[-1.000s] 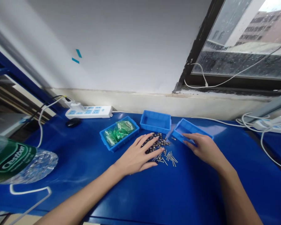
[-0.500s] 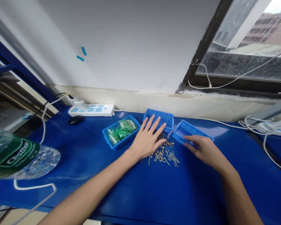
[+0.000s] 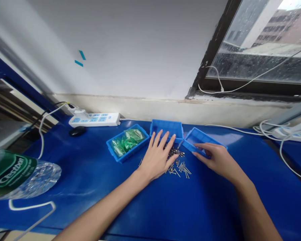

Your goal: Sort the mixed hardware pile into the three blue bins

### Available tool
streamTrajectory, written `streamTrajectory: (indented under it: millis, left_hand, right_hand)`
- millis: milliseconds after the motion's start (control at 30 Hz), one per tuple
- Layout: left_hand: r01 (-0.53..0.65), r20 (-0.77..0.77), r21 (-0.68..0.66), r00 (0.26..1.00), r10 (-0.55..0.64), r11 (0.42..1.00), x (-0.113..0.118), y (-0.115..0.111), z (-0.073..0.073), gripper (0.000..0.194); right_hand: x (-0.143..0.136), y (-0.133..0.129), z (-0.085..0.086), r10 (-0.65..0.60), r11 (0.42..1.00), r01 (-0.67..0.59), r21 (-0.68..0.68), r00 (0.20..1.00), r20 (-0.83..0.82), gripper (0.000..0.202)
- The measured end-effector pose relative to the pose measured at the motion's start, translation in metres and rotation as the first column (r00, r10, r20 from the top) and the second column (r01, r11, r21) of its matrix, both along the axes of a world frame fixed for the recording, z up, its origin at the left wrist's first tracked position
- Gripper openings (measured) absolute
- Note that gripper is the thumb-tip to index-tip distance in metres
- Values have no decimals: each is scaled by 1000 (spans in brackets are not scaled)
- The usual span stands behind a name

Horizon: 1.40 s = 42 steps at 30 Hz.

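Note:
My left hand [image 3: 156,157] lies spread palm-down over a pile of loose screws [image 3: 184,168], its fingers apart and holding nothing. It covers much of the pile, and its fingertips reach the front of the middle blue bin [image 3: 168,124]. Several darker metal pieces [image 3: 175,152] lie beside the thumb, too small to tell apart. On the right, my right hand [image 3: 213,157] pinches the near wall of the right blue bin [image 3: 196,135], with the thumb outside it. Green and clear plastic packets [image 3: 128,140] fill the left blue bin [image 3: 119,158].
A large water bottle [image 3: 22,174] stands at the left, with a white cable [image 3: 32,207] near it. A power strip [image 3: 100,119] and a black mouse [image 3: 77,131] are by the wall. More cables and another power strip [image 3: 291,132] lie at the right.
My left hand has shifted slightly toward me over the screws, and a few now show at its left side. My right hand stays at the right bin. The view has moved a little.

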<state>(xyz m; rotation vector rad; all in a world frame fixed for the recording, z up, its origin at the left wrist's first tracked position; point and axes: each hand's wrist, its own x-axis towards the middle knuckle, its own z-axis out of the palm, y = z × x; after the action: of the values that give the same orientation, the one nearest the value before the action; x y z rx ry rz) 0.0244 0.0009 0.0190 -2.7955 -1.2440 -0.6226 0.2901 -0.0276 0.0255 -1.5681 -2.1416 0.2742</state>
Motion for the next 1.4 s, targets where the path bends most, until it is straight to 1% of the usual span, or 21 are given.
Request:
streamTrajectory:
  millis: [67,133,200,267,367,467,600,700,767,833,867,900,933,1000,1033,1067,1100,1200,1267,1333,1400]
  left_hand:
    - [53,49,8,997,-54,999,-8,-3,6,60]
    - [116,107,8,987,-116,993,-20,-8,10,49]
    - [126,180,0,976,-124,992,-33,-14,11,37]
    - [88,225,-63,972,-72,994,-46,-19,6,28]
    - [-3,244,-206,968,54,979,-59,-23,-6,27]
    - [-29,277,-275,955,108,961,-65,-22,-14,29]
    - [2,323,-324,940,109,946,-70,-17,-15,27]
    - [4,352,-349,927,128,937,-74,-14,-13,26]
    - [-7,410,-383,895,177,924,-75,-13,-12,28]
    - [10,515,-465,816,262,885,-75,-12,-12,28]
    - [48,589,-524,742,321,851,-73,-11,-11,24]
    - [116,669,-575,636,384,810,-72,-10,-11,21]
    - [211,742,-603,504,443,770,-70,-9,-10,24]
    - [415,820,-570,230,525,709,-67,-7,-7,43]
    - [490,827,-532,127,547,690,-66,-7,-5,52]
    - [541,825,-501,61,562,676,-65,-7,-4,58]
    - [565,815,-489,25,578,665,-65,-7,-3,64]
    - [531,795,-519,12,607,669,-65,-9,-4,83]
    - [455,809,-539,46,586,709,-66,-11,-6,94]
    - [361,839,-537,130,529,762,-67,-12,-5,99]
    - [266,864,-493,260,431,828,-68,-14,1,98]
  right_hand:
    - [-4,-2,7,-52,995,55,86,998,-41,30]
    - [-13,0,16,-59,983,71,169,995,-76,26]
    - [-31,8,25,23,980,-5,200,996,-85,23]
    - [-55,21,33,169,964,-154,216,984,-56,24]
    - [-99,48,38,403,896,-403,184,914,39,28]
    - [-139,75,35,561,811,-575,106,816,141,27]
    - [-168,98,25,620,760,-650,12,730,287,9]
    - [-172,105,24,645,741,-671,22,721,253,12]
    - [-168,105,31,643,743,-665,70,739,202,15]
    - [-161,102,42,614,765,-629,141,777,137,16]
    - [-156,99,49,594,780,-600,177,799,95,16]
    - [-151,96,55,572,792,-572,215,818,66,15]
    - [-146,91,62,550,802,-542,251,834,43,14]
    - [-136,79,72,539,811,-534,237,841,48,13]
    - [-131,72,75,547,811,-545,213,835,55,13]
    - [-128,65,77,552,814,-554,175,832,66,13]
    - [-125,59,77,546,821,-550,150,835,76,14]
    - [-120,39,78,452,880,-459,119,888,84,17]
    - [-120,27,80,295,951,-297,87,955,31,37]
    - [-123,16,83,127,992,-129,-15,990,-66,63]
    - [-127,8,84,78,985,-108,-131,973,-217,68]
